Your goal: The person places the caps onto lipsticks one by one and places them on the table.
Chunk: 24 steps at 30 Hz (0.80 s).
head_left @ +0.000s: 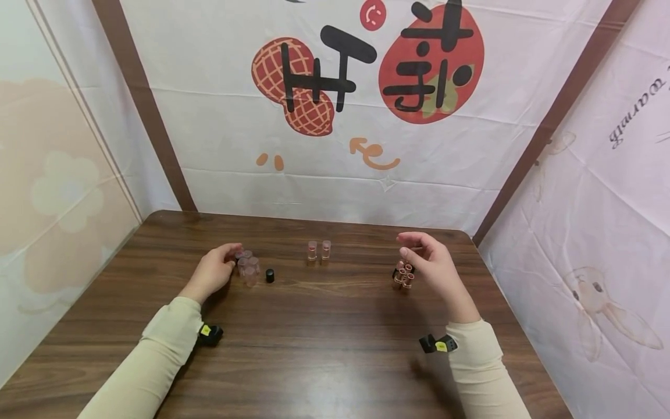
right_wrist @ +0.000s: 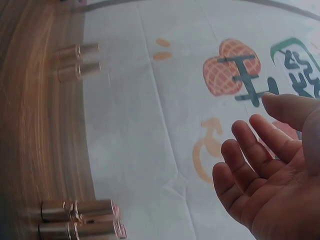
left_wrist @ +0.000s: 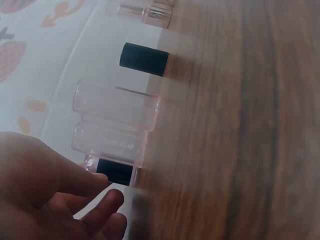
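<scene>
My left hand is at a cluster of clear lipstick caps on the left of the table. In the left wrist view, its thumb and forefinger are at a small black cap at the near end of the clear caps, overlapping its edge; its other fingers curl below. A second black cap stands upright beside the cluster. My right hand hovers by a tight group of rose-gold lipstick tubes. The right wrist view shows its palm empty, its fingers loosely bent and apart from the tubes.
Two lipsticks with clear tops stand side by side at the back middle of the brown wooden table. Printed white fabric hangs behind the table's rear edge and along both sides.
</scene>
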Tool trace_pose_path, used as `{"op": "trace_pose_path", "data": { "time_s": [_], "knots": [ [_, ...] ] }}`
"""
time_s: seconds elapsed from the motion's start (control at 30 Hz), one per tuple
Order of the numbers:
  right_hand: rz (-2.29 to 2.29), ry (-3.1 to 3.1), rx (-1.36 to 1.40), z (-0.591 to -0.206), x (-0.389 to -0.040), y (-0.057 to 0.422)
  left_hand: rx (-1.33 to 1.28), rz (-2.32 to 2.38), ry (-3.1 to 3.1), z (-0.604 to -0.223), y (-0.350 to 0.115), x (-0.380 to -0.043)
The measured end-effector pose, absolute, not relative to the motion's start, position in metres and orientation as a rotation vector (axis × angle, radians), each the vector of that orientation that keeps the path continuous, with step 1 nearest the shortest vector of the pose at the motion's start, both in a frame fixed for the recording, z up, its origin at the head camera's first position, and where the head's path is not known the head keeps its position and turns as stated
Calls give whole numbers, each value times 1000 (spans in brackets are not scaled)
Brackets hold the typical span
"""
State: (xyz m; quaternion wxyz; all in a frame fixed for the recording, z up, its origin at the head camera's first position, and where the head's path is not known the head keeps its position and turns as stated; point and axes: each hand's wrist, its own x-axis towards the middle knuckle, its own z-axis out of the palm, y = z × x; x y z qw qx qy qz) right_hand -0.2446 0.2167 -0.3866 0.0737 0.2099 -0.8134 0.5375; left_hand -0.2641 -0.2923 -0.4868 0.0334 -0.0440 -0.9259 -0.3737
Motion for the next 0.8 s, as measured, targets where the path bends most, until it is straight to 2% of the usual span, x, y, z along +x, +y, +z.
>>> {"op": "trace_pose_path", "data": {
  "time_s": [0.33, 0.57, 0.8],
  "knots": [
    [1602, -2471, 477, -392, -257, 239, -134, -1158, -2827, -489, -289, -268],
    [1520, -2520, 399, -379, -251, 244, -114, -1132, -2837, -489, -287, -269],
    [1582, -2524, 233, -409, -271, 263, -97, -1115, -2820, -486, -287, -269]
  ]
}}
